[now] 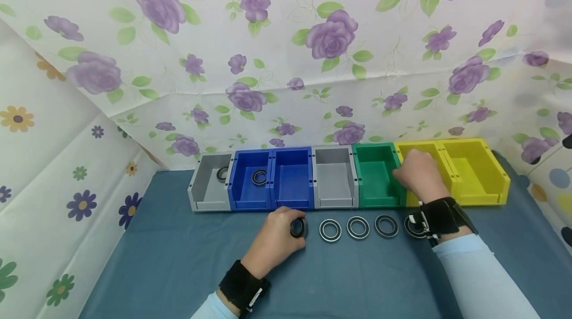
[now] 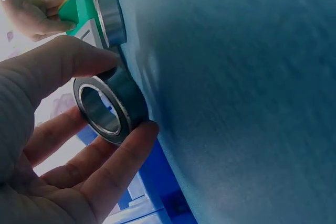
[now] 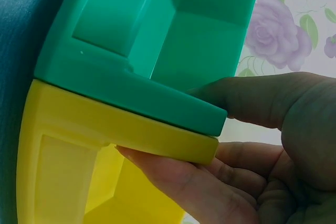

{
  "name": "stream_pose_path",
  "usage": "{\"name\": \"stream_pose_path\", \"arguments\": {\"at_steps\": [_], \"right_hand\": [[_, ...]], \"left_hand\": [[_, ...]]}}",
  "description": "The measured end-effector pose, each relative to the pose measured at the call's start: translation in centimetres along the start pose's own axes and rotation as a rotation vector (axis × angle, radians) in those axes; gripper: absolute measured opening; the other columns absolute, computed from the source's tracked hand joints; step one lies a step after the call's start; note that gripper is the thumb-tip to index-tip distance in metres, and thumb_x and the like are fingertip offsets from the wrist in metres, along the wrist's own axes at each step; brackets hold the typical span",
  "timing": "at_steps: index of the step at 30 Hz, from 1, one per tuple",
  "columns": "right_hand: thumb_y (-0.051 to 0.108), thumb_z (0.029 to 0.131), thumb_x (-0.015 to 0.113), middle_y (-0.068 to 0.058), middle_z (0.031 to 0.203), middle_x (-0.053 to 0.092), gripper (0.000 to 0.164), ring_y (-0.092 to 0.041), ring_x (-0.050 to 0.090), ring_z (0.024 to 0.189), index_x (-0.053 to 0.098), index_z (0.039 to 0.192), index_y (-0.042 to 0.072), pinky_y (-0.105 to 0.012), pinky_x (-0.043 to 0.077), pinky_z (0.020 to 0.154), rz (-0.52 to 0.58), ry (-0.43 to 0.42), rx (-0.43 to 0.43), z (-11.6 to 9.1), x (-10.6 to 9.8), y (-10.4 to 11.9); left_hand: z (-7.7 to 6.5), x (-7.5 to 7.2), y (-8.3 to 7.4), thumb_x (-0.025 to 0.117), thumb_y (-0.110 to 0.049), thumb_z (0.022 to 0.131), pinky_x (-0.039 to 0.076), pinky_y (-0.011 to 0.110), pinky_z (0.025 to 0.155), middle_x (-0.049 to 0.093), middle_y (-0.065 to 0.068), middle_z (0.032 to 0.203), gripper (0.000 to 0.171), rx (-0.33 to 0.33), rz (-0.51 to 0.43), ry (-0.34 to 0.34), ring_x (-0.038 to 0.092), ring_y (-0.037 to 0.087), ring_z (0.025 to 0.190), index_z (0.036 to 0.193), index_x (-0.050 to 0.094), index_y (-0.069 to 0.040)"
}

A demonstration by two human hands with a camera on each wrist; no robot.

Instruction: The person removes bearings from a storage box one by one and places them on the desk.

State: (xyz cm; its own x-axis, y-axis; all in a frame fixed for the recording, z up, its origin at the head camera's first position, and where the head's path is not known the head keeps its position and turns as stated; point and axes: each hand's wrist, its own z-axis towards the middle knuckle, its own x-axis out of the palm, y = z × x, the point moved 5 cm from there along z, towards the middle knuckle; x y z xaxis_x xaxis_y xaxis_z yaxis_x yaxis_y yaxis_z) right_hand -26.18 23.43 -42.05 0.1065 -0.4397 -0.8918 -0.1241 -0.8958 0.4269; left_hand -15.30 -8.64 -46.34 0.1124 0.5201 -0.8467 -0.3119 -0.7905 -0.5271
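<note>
My left hand (image 1: 278, 235) pinches a ball bearing (image 2: 128, 97) between thumb and fingertips, standing on its edge just above the blue cloth. In the left wrist view its dark seal and metal inner ring face the palm. My right hand (image 1: 419, 172) grips the adjoining side walls of the green bin (image 3: 131, 87) and the yellow bin (image 3: 121, 119). Its thumb is inside the green bin, a finger inside the yellow one. Between the hands lie several flat bearings in a row, the nearest bearing (image 1: 330, 240) right of my left hand; the rightmost is partly hidden by my right wrist.
Bins stand side by side along the back wall. The leftmost grey bin (image 1: 209, 206) holds one bearing (image 1: 220, 174), and the blue bin (image 1: 243, 205) beside it another. A second yellow bin (image 1: 480, 199) ends the row on the right. Blue cloth (image 1: 170, 259) covers the table.
</note>
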Motion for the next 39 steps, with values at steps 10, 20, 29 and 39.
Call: {"name": "stream_pose_path", "arguments": {"at_steps": [10,20,29,39], "right_hand": [[0.02,0.086,0.06,-0.011,0.063,0.048,0.024,-0.023,0.049,0.054,0.056,0.08,-0.002,-0.031,0.041,0.049,-0.001,-0.001,0.003,0.1,0.17,-0.13],[0.02,0.086,0.061,-0.011,0.063,0.047,0.023,-0.023,0.048,0.054,0.056,0.079,-0.002,-0.031,0.041,0.048,0.005,-0.002,0.004,0.07,0.12,-0.04],[0.02,0.086,0.06,-0.01,0.062,0.047,0.023,-0.023,0.049,0.053,0.056,0.078,-0.001,-0.031,0.041,0.049,0.004,0.004,0.004,0.03,0.1,-0.01],[0.019,0.086,0.06,-0.01,0.062,0.047,0.022,-0.023,0.049,0.053,0.056,0.08,-0.002,-0.031,0.041,0.049,0.009,0.006,0.007,-0.05,0.09,-0.02]], "left_hand": [[0.39,0.24,-0.04,0.079,-0.018,0.064,0.045,0.024,0.073,0.058,0.0,0.105,0.049,0.025,0.068,0.041,0.052,0.01,0.091,0.111,0.065,-0.015],[0.63,0.56,0.08,0.079,-0.02,0.065,0.045,0.024,0.074,0.059,-0.001,0.104,0.047,0.027,0.099,0.045,0.052,0.008,0.089,0.11,0.066,-0.016],[0.72,0.72,0.27,0.078,-0.023,0.066,0.044,0.027,0.076,0.062,-0.003,0.101,0.045,0.041,0.141,0.051,0.053,0.009,0.093,0.108,0.067,-0.015],[0.74,0.09,0.41,0.075,-0.032,0.075,0.045,0.028,0.078,0.062,-0.003,0.102,0.039,0.04,0.099,0.044,0.054,0.008,0.094,0.109,0.067,-0.015]]}}
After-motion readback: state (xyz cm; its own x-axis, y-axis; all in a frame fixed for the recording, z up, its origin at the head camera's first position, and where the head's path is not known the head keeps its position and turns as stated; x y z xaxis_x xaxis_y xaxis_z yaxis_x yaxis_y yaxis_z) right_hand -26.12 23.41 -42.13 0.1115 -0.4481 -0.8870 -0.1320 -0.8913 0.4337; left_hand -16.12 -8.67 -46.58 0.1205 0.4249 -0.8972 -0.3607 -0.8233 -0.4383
